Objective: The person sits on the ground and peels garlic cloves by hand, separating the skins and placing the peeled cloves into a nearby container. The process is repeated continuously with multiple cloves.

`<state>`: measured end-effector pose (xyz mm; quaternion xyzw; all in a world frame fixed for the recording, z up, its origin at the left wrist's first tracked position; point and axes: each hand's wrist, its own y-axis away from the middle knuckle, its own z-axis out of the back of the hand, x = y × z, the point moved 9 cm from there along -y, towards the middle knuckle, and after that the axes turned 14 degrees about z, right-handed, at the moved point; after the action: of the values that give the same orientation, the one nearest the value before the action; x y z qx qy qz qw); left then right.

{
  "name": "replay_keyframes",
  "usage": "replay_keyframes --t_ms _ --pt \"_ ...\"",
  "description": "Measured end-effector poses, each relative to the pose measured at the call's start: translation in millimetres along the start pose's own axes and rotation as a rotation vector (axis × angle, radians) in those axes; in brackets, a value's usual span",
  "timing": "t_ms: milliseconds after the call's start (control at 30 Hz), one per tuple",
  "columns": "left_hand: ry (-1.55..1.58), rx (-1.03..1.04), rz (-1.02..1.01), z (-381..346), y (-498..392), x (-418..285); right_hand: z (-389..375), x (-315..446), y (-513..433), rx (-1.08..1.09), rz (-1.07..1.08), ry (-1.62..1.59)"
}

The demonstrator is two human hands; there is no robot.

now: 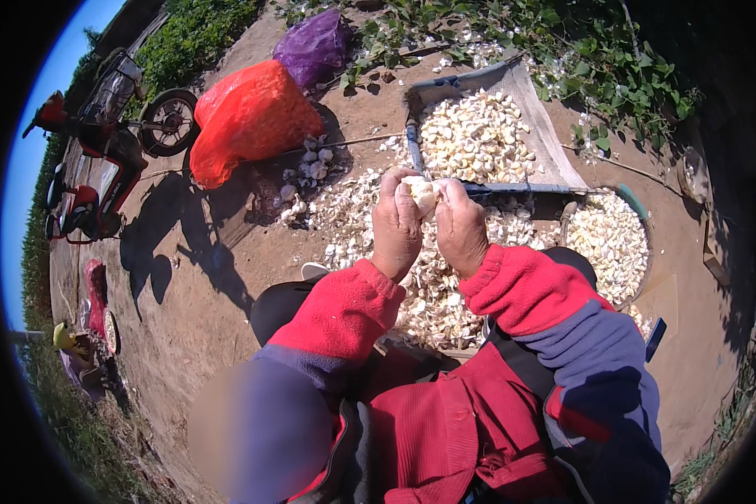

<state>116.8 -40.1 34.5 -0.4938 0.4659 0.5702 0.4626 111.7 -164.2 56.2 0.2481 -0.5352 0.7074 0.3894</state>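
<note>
A pale garlic bulb (423, 196) is pinched between my two hands, its lower side partly covered by fingers. My left hand (398, 227) grips it from the left with curled fingers. From the right, the thumb and fingers of my right hand (458, 222) press on it. Below lies a heap of dry garlic skins (431, 302), between my legs. Just beyond my hands is a mesh-bottomed tray (551, 138) with a dark rim, holding many loose garlic cloves (479, 135). A round container at the right is full of more cloves (608, 246).
Whole garlic bulbs (315, 162) lie on the dirt beside a full orange mesh sack (258, 113). A purple mesh sack (314, 47) stands behind it. A red electric scooter (110, 167) is parked at the left. Another person (82, 356) sits farther off. Green vines (586, 57) border the far side.
</note>
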Motion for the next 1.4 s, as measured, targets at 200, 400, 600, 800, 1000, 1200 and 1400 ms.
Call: replay_keyframes --t_ms 200,400,600,800,1000,1200,1400 --pt "0.009 0.110 -0.099 -13 4 -13 4 -1 -9 0.064 -0.061 -0.041" --pt "-0.168 -0.107 -0.178 -9 12 -25 1 1 -10 -0.044 0.023 0.056" --pt "0.033 -0.149 -0.098 7 -3 -17 -9 3 -10 0.035 0.058 0.087" --pt "0.584 0.043 0.347 1 -6 16 -7 4 -8 0.025 -0.047 -0.176" --pt "0.974 0.167 0.475 -13 0 27 -10 23 -3 0.111 0.230 0.055" --pt "0.902 0.202 0.565 4 -6 41 -10 59 2 0.257 0.572 -0.074" --pt "0.730 0.244 0.598 8 5 30 20 33 -9 0.157 0.217 -0.023"
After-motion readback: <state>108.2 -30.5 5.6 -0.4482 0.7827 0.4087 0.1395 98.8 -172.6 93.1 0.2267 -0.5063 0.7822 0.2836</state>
